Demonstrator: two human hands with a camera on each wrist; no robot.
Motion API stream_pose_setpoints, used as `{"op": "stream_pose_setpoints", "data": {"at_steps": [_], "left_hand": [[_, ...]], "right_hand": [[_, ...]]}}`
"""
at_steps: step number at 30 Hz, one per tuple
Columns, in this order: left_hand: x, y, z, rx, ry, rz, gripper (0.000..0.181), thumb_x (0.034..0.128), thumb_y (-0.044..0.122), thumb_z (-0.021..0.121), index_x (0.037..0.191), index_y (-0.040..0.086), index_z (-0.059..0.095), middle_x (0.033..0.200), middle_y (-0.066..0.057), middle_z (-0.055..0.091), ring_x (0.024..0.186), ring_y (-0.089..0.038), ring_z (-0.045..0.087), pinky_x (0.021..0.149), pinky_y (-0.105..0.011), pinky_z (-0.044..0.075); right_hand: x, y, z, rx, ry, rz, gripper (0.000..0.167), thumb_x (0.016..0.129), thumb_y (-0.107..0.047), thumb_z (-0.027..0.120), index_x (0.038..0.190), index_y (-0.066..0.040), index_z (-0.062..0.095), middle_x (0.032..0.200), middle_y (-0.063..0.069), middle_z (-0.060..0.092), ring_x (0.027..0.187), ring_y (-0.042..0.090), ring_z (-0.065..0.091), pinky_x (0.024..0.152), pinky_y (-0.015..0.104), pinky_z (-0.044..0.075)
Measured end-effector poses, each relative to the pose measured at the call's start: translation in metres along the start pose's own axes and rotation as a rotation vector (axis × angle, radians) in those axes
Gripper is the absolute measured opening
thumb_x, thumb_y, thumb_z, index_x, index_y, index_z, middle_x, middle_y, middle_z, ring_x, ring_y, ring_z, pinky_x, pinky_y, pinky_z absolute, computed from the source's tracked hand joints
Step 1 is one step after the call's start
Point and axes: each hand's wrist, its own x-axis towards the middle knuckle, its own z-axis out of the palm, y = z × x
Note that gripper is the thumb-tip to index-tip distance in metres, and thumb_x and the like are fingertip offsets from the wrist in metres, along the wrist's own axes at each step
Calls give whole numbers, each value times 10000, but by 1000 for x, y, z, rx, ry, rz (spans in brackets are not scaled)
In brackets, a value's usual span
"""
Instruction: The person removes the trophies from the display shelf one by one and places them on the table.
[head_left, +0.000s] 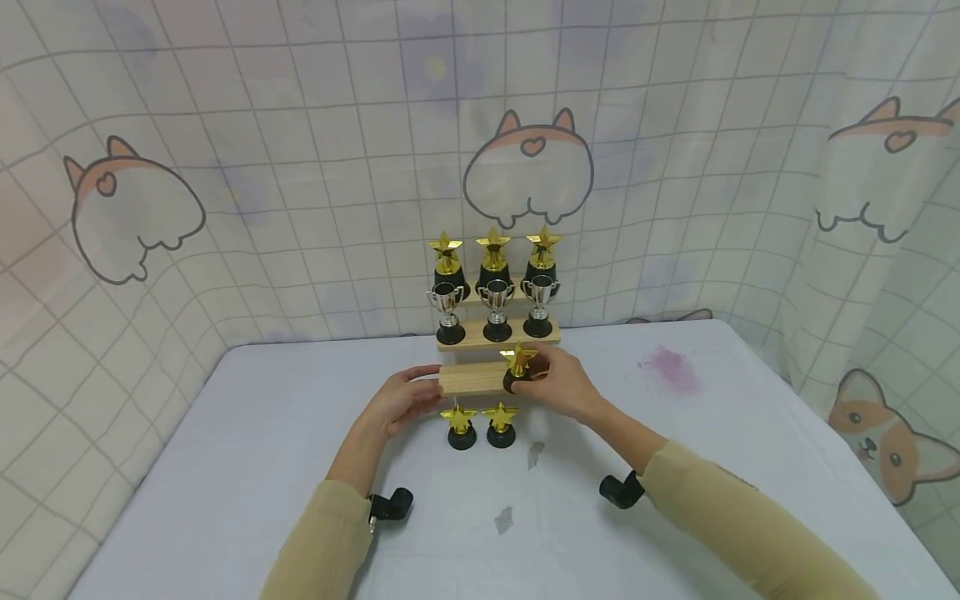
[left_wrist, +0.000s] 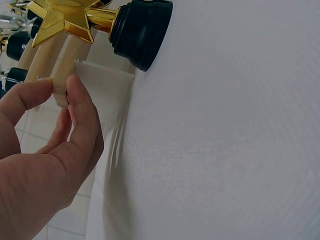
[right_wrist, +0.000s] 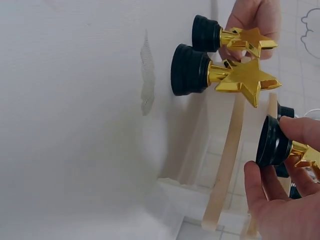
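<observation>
My right hand [head_left: 558,383] grips a gold star trophy [head_left: 517,363] by its black base, over the right end of the front wooden shelf board [head_left: 472,379]. In the right wrist view the fingers [right_wrist: 253,187] lie around that base [right_wrist: 274,145]. At the board's left end, my left hand [head_left: 405,398] pinches the edge; the left wrist view has thumb and fingers on the wood [left_wrist: 64,75]. Two more star trophies, one left [head_left: 460,427] and one right [head_left: 500,425], stand upright on the table in front of the board.
Behind, a middle board [head_left: 480,335] bears three silver cups [head_left: 496,308], and a further row holds three gold star trophies [head_left: 492,258]. The white cloth-covered table [head_left: 285,467] meets a grid-patterned curtain [head_left: 300,208] at the back.
</observation>
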Motion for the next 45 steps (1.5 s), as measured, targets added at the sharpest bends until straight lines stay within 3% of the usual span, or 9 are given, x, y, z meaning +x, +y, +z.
{"op": "stream_pose_setpoints", "data": {"at_steps": [9, 19, 27, 34, 45], "left_hand": [[-2, 2, 0, -16, -17, -2, 571, 943, -40, 643, 1483, -38, 457, 1326, -264, 575, 977, -206, 683, 934, -345, 576], [-5, 3, 2, -18, -6, -7, 557, 946, -36, 645, 1475, -26, 470, 1315, -254, 587, 1006, -231, 682, 881, -320, 594], [-4, 3, 1, -18, -5, -7, 558, 945, -28, 656, 1474, -24, 477, 1312, -256, 593, 977, -210, 687, 875, -314, 595], [-3, 1, 0, -19, -7, -11, 560, 947, -33, 650, 1477, -27, 473, 1317, -257, 589, 997, -224, 682, 884, -314, 592], [-3, 2, 0, -17, 3, -15, 556, 941, -37, 655, 1470, -12, 487, 1323, -255, 589, 985, -220, 685, 869, -312, 596]], "right_hand": [[-11, 6, -6, 6, -10, -5, 606, 879, -128, 813, 1419, -28, 558, 1177, 145, 675, 1094, 328, 646, 942, 458, 561], [-21, 17, -12, 7, -6, 20, 647, 874, -125, 817, 1424, 55, 529, 1158, 168, 682, 1062, 320, 662, 938, 435, 568], [-30, 22, -14, 31, -19, 24, 550, 865, -126, 825, 1341, 28, 596, 1109, 136, 682, 1038, 319, 672, 914, 417, 583], [-36, 33, -11, 39, -25, 11, 551, 853, -126, 842, 1340, -27, 602, 1064, 84, 688, 1008, 281, 673, 907, 409, 584], [-41, 44, -2, 40, -56, 29, 560, 842, -89, 848, 1329, 14, 591, 1088, 87, 686, 1021, 262, 671, 910, 398, 582]]}}
